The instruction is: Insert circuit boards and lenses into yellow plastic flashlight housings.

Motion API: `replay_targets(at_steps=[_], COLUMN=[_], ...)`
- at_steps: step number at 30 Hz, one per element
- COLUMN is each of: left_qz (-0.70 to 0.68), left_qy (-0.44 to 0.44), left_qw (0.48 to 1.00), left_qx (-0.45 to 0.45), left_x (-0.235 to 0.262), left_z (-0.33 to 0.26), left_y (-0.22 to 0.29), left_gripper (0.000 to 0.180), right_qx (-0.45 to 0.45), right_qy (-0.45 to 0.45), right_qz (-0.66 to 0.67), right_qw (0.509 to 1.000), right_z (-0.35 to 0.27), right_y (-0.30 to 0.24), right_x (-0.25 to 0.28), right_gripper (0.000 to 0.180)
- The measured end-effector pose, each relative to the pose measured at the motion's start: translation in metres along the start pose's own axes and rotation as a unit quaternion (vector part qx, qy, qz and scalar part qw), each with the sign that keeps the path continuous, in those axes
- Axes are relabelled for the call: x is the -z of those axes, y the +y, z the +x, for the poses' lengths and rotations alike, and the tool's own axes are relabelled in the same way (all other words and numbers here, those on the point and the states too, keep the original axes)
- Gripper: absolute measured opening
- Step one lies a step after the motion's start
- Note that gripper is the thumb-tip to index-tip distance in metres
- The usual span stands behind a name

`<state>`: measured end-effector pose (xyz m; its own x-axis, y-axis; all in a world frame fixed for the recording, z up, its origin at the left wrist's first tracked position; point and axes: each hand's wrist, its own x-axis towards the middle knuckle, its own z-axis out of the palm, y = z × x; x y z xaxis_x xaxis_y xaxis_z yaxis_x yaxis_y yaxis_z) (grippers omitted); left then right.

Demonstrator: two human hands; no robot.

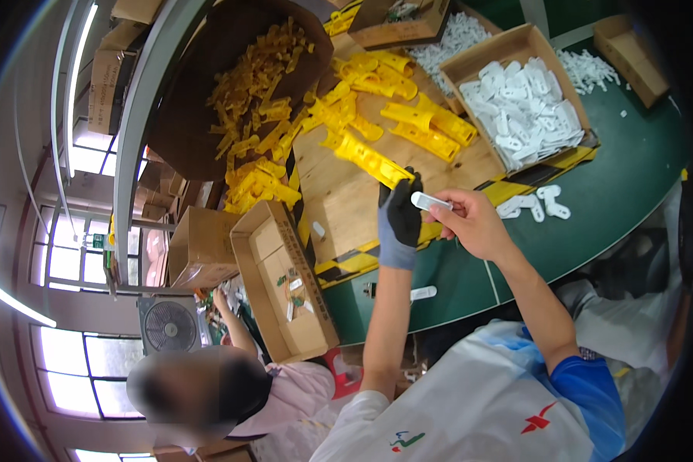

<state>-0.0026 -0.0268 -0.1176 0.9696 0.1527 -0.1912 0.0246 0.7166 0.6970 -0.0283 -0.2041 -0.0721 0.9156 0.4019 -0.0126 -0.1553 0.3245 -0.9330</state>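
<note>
My left hand point(400, 217), in a black and grey glove, is closed around the near end of a long yellow plastic housing point(371, 162). Its far end points toward more yellow housings point(431, 127) on the wooden board. Bare and just to the right, my right hand point(476, 223) pinches a small white plastic cover point(431, 202) with a grey oblong inset. The cover is held close beside the glove, near the housing's near end. Whether the cover touches the glove or the housing, I cannot tell.
A carton of white plastic parts point(523, 108) stands at the back right. Loose white pieces point(535, 204) lie on the green table point(624, 173). At left are a shallow carton point(273, 269) with a few small parts and a large bag of yellow pieces point(258, 85). A co-worker point(285, 396) sits lower left.
</note>
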Motion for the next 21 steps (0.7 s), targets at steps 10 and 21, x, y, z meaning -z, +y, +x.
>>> replay_targets(at_steps=[10, 21], left_qz=[0.143, 0.169], left_qy=[-0.056, 0.075], left_qw=[0.976, 0.948], left_qx=[-0.154, -0.260], left_x=[-0.006, -0.022], left_z=[-0.074, -0.109], left_y=[0.007, -0.008], left_gripper=[0.037, 0.037], right_qx=[0.167, 0.187], right_qy=[0.107, 0.085], right_qz=[-0.307, -0.333], right_qw=[0.931, 0.920], right_z=[-0.003, -0.032], right_y=[0.015, 0.002], right_x=[-0.027, -0.051], right_gripper=[0.015, 0.017])
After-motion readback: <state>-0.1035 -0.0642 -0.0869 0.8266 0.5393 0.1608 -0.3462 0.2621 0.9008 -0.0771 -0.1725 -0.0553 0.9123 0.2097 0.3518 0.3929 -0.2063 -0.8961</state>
